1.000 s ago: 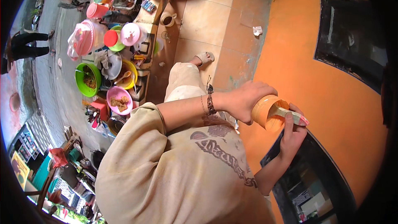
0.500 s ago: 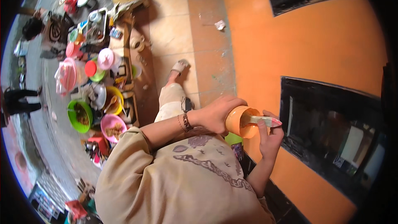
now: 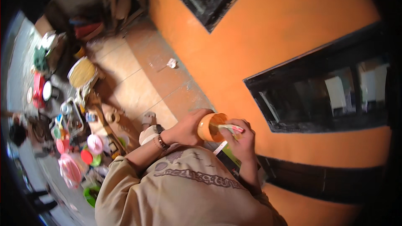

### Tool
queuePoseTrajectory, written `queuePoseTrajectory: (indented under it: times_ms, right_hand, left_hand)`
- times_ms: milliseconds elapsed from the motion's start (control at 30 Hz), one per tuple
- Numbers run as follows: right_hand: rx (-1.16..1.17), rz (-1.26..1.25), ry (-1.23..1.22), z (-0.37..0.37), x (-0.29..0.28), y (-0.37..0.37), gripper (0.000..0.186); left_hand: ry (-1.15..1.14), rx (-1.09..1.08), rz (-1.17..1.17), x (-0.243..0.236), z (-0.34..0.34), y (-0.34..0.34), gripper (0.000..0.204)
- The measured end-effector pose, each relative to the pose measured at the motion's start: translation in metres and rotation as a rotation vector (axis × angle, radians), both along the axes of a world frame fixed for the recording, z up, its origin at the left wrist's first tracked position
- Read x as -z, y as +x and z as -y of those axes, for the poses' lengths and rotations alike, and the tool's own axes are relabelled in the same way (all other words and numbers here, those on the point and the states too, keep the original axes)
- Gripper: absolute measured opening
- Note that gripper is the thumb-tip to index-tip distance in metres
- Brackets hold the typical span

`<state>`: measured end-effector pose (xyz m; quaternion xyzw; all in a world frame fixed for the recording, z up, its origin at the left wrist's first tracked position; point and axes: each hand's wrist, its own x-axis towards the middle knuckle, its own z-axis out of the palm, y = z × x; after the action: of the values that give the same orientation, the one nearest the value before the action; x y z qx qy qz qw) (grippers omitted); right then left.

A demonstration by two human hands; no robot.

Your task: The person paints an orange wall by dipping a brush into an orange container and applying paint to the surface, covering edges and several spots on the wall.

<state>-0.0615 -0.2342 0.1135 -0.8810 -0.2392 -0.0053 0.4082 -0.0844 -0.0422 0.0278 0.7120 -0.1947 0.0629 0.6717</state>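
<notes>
Gripped orange cup [image 3: 204, 128] in left hand [image 3: 187, 128], wrapped round its side. Pinched pale, red-ended handle [image 3: 235, 128] in right hand [image 3: 243, 139], angled into cup's mouth. Had orange wall [image 3: 217, 67] beyond both hands, black-framed window [image 3: 301, 94] to their right, pink-lidded tub [image 3: 95, 143] well left.

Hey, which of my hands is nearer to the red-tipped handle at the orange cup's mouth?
Your right hand: it holds the red-tipped handle. Your left hand is farther off, gripping the outside of the orange cup.
</notes>
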Motion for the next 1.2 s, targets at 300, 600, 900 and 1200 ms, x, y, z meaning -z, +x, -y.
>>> queuePoseTrajectory:
  times_ms: [300,600,900,1200]
  right_hand:
    - [-0.299,0.25,-0.107,-0.101,-0.036,0.033,0.022]
    - [-0.174,0.205,-0.155,-0.127,-0.035,0.045,0.023]
    - [-0.138,0.218,-0.15,-0.136,-0.05,0.062,0.022]
    - [-0.165,0.285,-0.172,-0.14,-0.049,0.058,0.025]
  left_hand:
    - [0.041,0.065,-0.038,-0.017,-0.11,0.04,0.084]
    - [0.246,0.069,0.314,-0.045,-0.142,0.078,0.077]
    - [0.191,0.041,0.4,-0.035,-0.143,0.102,0.077]
    - [0.123,-0.064,0.39,-0.032,-0.14,0.099,0.076]
